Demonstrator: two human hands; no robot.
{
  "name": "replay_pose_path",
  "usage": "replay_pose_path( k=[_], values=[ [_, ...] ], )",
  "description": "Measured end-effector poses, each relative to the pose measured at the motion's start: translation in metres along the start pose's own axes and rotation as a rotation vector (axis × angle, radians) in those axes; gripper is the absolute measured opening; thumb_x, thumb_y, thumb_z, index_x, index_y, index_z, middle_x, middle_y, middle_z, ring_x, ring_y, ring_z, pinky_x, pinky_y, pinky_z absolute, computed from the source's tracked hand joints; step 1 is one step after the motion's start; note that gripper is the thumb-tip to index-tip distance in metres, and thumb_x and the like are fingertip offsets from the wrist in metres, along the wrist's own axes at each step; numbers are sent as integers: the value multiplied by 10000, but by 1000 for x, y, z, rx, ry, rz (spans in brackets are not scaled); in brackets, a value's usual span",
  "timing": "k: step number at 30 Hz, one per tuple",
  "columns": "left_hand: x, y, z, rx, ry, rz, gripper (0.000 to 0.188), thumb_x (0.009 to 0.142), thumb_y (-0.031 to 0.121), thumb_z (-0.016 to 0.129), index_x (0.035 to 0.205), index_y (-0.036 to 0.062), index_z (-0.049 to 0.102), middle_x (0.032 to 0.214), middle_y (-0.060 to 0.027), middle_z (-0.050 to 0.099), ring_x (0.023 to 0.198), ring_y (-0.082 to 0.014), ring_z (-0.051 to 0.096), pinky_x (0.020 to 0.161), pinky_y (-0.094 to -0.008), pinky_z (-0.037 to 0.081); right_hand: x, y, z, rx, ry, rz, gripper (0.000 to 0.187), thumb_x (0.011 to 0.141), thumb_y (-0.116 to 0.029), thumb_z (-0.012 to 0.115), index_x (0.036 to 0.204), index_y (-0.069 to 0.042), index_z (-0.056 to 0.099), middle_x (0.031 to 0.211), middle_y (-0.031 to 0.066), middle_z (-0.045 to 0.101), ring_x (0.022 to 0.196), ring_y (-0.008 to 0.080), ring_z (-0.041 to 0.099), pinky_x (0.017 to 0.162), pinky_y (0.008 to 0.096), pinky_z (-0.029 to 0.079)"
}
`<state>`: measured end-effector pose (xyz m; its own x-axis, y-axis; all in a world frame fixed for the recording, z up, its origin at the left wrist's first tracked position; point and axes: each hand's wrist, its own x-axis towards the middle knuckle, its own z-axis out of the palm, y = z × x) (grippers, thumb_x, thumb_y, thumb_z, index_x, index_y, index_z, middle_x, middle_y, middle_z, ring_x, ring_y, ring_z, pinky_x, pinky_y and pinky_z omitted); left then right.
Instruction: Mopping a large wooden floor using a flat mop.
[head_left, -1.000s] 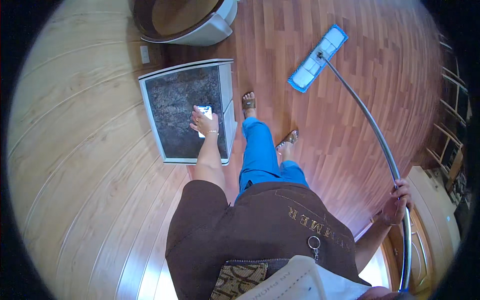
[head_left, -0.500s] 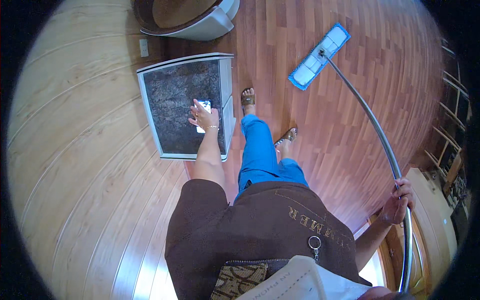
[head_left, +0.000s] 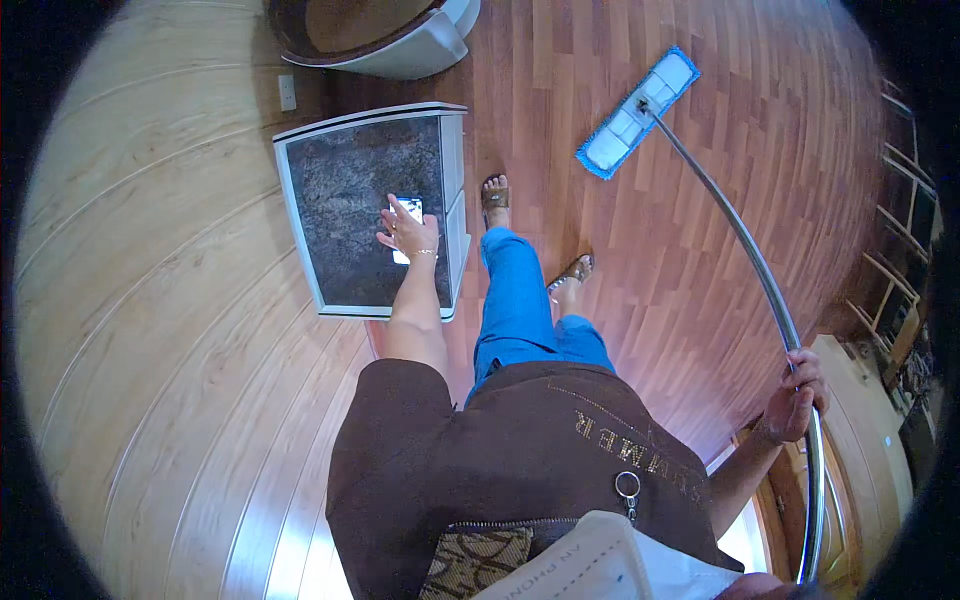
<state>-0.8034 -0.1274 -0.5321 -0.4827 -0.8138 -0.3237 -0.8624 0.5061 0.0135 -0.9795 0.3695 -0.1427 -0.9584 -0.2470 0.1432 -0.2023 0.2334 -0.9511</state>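
Left hand (head_left: pixel 410 235) has shifted slightly along the dark stone-topped surface (head_left: pixel 345 225) since the earlier frame.
Its fingers rest spread over a small white phone (head_left: pixel 408 212) lying flat there (no closed grip visible). Right hand (head_left: pixel 797 395) is wrapped around the mop handle (head_left: pixel 745 250), apparently to keep it upright; mop head (head_left: pixel 638 112) sits flat on the floor (head_left: pixel 780 150).

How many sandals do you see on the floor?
2: one sandal beside the dark-topped cabinet, the other sandal further right, nearer the mop head. Both are on the person's feet.

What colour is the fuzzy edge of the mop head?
Blue, around a white mop head, seen in the head view.
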Motion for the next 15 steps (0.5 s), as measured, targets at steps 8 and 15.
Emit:
replay_pose_path(
  k=[8, 15],
  values=[
    [-1, 5, -2, 22, -5, -4, 973, 709, 300, 698, 1501, 182, 145, 1443, -294, 321, 1349, -389, 325, 1111, -583, 114, -1, -1, 4, 2, -61, -8, 257, 916, -232, 497, 725, -60, 483, 689, 69, 461, 882, 306, 485, 824, 419, 369],
    [1, 2, 0, 77, 24, 32, 948, 725, 313, 685, 1497, 187, 149, 1427, -309, 331, 1323, -409, 350, 1106, -590, 123, 1, 3, 6, 23, -40, -2, 244, 916, -222, 496, 724, -72, 479, 691, 68, 458, 889, 308, 486, 826, 419, 374]
  ],
)
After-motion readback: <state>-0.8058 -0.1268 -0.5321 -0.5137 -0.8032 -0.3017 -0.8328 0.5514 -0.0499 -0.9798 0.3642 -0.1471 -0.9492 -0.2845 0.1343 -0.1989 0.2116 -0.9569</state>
